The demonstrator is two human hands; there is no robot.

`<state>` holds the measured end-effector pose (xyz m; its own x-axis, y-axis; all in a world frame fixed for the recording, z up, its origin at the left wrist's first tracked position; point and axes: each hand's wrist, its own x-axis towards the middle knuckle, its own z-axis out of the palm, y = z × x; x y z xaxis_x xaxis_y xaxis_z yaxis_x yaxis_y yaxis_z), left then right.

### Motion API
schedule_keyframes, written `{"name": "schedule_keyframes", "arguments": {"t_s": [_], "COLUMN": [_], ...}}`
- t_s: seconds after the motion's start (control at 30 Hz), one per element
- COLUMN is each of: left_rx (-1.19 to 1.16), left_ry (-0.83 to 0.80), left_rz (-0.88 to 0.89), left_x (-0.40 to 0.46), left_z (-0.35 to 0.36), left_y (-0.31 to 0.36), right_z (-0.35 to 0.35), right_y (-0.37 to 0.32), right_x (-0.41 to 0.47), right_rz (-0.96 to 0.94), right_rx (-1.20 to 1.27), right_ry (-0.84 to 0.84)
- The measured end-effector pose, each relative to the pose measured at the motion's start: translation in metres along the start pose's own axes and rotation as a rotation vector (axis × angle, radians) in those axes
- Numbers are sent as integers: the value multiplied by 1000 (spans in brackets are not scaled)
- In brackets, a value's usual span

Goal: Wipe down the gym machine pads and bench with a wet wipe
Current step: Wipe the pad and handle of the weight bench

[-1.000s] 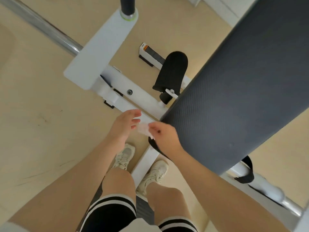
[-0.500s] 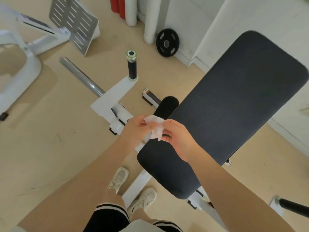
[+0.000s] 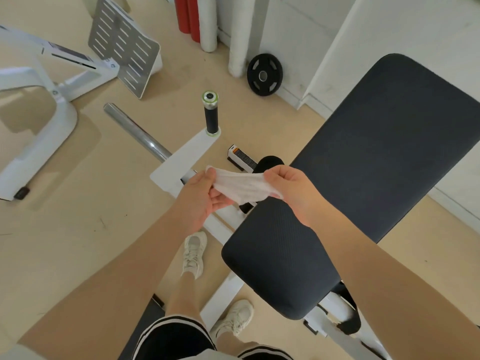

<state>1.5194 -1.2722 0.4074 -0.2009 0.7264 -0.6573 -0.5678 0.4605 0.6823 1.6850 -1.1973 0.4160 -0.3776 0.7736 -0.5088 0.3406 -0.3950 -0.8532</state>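
A white wet wipe (image 3: 241, 187) is stretched between my two hands, above the near end of the machine. My left hand (image 3: 200, 201) pinches its left edge and my right hand (image 3: 288, 189) pinches its right edge. Below and to the right lies the long dark bench pad (image 3: 376, 157), running from its rounded near end (image 3: 275, 258) up to the far right. A small black roller pad (image 3: 268, 161) shows just behind the wipe, partly hidden by it.
A black handle grip (image 3: 211, 115) stands upright on a white frame plate (image 3: 181, 162), with a chrome bar (image 3: 137, 132) to its left. A perforated metal plate (image 3: 124, 45), a white machine frame (image 3: 39, 120), a weight plate (image 3: 264, 74) and upright rolls (image 3: 207, 22) stand farther off. My feet (image 3: 194, 253) straddle the white base rail.
My head has lifted, bringing the whole bench pad and the room into view. The wipe, bunched between my fingers before, is now pulled out wide between both hands.
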Motion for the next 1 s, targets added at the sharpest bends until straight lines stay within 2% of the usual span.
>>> {"name": "schedule_keyframes", "arguments": {"t_s": [0.1,0.2,0.3,0.37,0.43,0.53,0.6,0.67,0.73,0.8,0.9,1.0], "left_rx": [28,89,21,-43,1,89,125,246,477,582,524,509], "left_ry": [26,-24,-70,-83,-164,-223,-164,-134,-166,-223,-278,-315], "left_rz": [-15,-48,-242,-400,-542,-614,-531,-369,-173,-19,92,87], "left_x": [26,52,76,88,100,120,133,144,149,150,156,165], "left_z": [-3,-10,-16,-18,-21,-22,-19,-16,-13,-13,-20,-32], "left_y": [21,48,67,77,85,96,98,97,99,102,106,108], "right_z": [1,15,37,49,54,55,54,51,49,48,48,44], "right_y": [-6,-20,-35,-41,-47,-53,-50,-48,-49,-47,-44,-39], "right_x": [23,50,77,93,106,120,128,136,144,149,151,153], "right_rz": [-13,-24,11,23,35,100,214,333,429,479,381,239], "right_rx": [57,134,104,166,236,121,101,188,290,305,308,572], "right_ry": [-57,-30,72,91,82,92,131,141,132,160,171,132]}}
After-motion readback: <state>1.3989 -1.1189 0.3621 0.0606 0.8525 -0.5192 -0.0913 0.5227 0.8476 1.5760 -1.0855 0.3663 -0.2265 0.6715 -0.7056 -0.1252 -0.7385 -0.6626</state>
